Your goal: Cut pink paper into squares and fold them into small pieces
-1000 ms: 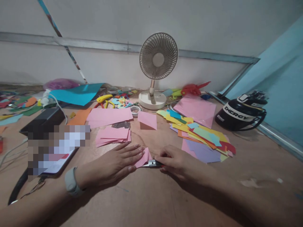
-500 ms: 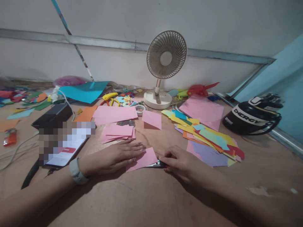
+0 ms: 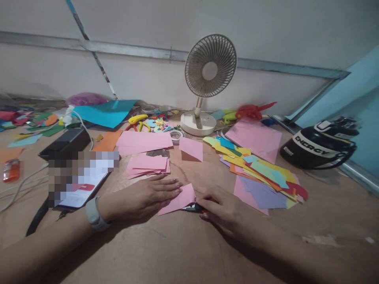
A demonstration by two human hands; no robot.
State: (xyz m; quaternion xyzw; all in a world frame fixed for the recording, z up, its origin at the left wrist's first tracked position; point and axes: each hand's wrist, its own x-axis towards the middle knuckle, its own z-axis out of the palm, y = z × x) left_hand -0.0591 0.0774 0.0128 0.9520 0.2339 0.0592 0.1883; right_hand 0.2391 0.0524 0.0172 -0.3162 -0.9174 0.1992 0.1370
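My left hand (image 3: 145, 197) lies flat, fingers stretched out, pressing a folded piece of pink paper (image 3: 182, 197) onto the table. My right hand (image 3: 222, 207) is closed around what looks like a utility knife (image 3: 192, 206), with a black and red-orange handle. Its metal front end sits under the paper's upper layer; its tip is hidden there. At its right edge, the top layer bulges up a little. Just beyond my left hand is a small stack of pink paper pieces (image 3: 148, 163). A folded pink piece (image 3: 191, 149) stands slightly raised farther back.
Coloured paper scraps (image 3: 260, 171) spread to the right, near a black jug (image 3: 319, 144). A white fan (image 3: 198, 124) stands at the back. On the left lie a phone (image 3: 85, 181), a black box (image 3: 66, 144) and cables. Yellow-handled pliers (image 3: 137, 119) rest behind.
My right hand has shifted slightly left, pushing the knife farther under the pink paper, whose right edge now bulges. My left hand stays in place. The view has tilted slightly.
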